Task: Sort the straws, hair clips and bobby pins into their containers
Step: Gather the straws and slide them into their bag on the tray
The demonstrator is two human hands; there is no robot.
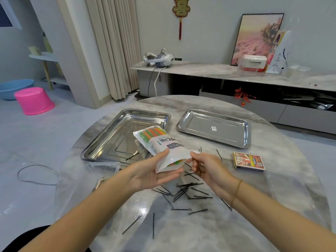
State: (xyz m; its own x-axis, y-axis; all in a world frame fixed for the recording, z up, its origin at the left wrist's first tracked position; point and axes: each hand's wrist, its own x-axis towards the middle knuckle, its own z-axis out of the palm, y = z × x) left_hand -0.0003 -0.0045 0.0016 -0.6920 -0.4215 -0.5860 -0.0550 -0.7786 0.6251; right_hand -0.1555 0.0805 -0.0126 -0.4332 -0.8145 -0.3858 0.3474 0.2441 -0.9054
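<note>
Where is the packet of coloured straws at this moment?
In the head view, the packet of straws is held mid-table between both hands, left hand under it, right hand pinching its open end, beside the left steel tray.

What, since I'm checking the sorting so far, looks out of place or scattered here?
Thin black bobby pins lie strewn loose over the grey marble table, some crossing in a heap. One lone pin lies in the left steel tray. The colourful straws sit in their plastic packet.
</note>
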